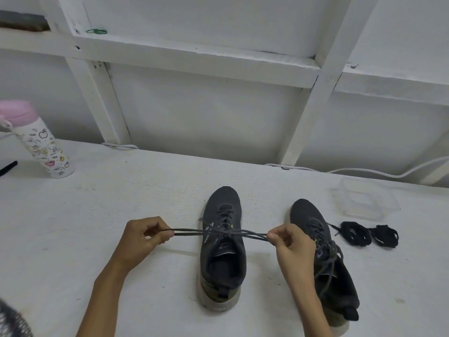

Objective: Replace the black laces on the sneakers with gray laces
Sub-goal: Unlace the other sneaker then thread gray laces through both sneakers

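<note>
At the far left of the white table [97, 210] we see a water bottle [47, 148] with a pink lid and apple prints, standing upright. Next comes the left hand [143, 237]. Its grip is closed on one loop of the gray lace [192, 231], pinched between thumb and fingers. The lace runs taut across to a knot over the tongue of the middle sneaker [223, 261], which stands on the table with its toe pointing away from us. On the other side, the right hand [289, 242] pinches the second loop, its grip closed on it in the same way. Just behind that hand sits the second sneaker [340, 280], threaded with gray lace whose ends hang loose. To its right, two bundles of black laces [356, 234] lie side by side on the table. Beyond them, nearer the wall, stands a clear plastic container [349, 190].
</note>
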The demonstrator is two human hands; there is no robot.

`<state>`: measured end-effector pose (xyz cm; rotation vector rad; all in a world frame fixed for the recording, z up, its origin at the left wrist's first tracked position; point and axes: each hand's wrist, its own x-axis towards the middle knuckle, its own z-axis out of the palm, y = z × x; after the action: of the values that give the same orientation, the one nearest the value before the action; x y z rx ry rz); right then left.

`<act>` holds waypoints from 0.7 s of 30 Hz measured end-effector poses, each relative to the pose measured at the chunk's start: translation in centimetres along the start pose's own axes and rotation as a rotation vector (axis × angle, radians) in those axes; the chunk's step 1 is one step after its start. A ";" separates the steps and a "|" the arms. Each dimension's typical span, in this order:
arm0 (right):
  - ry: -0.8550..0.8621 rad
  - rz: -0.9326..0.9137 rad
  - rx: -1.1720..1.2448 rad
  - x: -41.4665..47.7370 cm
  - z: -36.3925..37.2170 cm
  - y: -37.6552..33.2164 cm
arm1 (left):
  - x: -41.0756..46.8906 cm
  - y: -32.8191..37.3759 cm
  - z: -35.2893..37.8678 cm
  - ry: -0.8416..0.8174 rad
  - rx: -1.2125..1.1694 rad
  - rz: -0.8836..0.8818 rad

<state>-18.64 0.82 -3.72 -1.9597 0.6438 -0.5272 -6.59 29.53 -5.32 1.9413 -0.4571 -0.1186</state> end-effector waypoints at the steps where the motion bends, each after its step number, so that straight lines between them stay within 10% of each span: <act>1: 0.004 0.007 0.015 -0.1 0.1 0.1 | 0.0 -0.1 0.1 0.001 -0.004 -0.006; 11: -0.673 0.175 -0.013 0.7 0.4 1.3 | -0.1 -0.6 -0.3 -0.520 -0.024 -0.317; 17: -0.407 0.142 0.257 0.4 2.7 -0.5 | 1.0 2.9 3.9 0.076 -0.498 -0.408; 21: -0.506 0.166 0.327 -0.6 5.1 -1.0 | 1.2 4.8 7.4 -0.008 -0.559 -0.441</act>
<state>-15.82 4.98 -5.13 -1.6206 0.3645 -0.0192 -8.91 21.02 -3.83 1.4573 0.0165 -0.4852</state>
